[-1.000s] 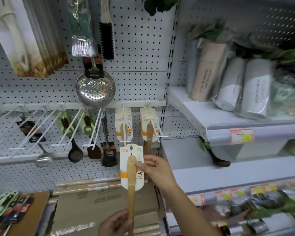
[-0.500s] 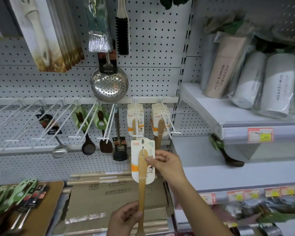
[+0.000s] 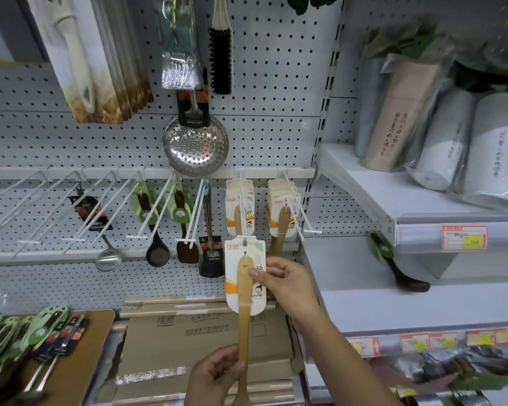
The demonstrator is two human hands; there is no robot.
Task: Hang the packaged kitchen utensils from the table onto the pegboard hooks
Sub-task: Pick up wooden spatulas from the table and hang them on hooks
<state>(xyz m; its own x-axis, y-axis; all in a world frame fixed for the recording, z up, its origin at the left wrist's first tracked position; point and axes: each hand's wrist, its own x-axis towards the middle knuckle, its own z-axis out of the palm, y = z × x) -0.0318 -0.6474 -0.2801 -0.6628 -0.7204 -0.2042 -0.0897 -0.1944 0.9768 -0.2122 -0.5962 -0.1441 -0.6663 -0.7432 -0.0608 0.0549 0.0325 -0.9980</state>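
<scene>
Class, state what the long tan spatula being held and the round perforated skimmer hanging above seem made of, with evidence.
The long tan spatula: probably bamboo or wood, matte golden-brown. The round perforated skimmer: apparently stainless steel, shiny silver, bright reflections.

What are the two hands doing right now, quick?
Left hand: closed around the handle of the wooden spoon, low down.
Right hand: fingers pinching the spoon's white card.

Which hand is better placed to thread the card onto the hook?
The right hand: it pinches the card just below the hook; the left hand grips the spatula handle lower down.
</scene>
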